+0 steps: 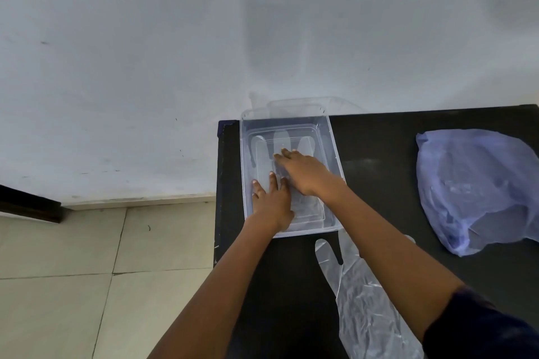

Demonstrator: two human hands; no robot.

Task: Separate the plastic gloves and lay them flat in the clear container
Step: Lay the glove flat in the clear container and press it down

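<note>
A person presses both bare hands flat, fingers spread and gripping nothing, onto a thin transparent plastic glove (pixel 291 151) lying on the floor of a clear rectangular plastic container (pixel 335 154) at the left end of a black worktop (pixel 379 183). The left hand (pixel 271 201) rests palm-down near the container's near wall, over the glove's cuff end; the right hand (pixel 303 172) lies just beyond it, fingertips reaching toward the glove's fingers, which point away toward the pale wall (pixel 145 52). The glove's long axis appears to run along the container's length. How many gloves are layered in the container cannot be told through the clear film.

A second transparent plastic glove (pixel 358 300) lies flat on the worktop, just outside the container's near wall and partly under the right forearm, its thumb pointing toward the container. It sits below and behind the right hand, which looks the nearer to draw back and take it. A crumpled pale lilac plastic bag (pixel 472 189) sits well apart at the right; its contents cannot be seen.
</note>
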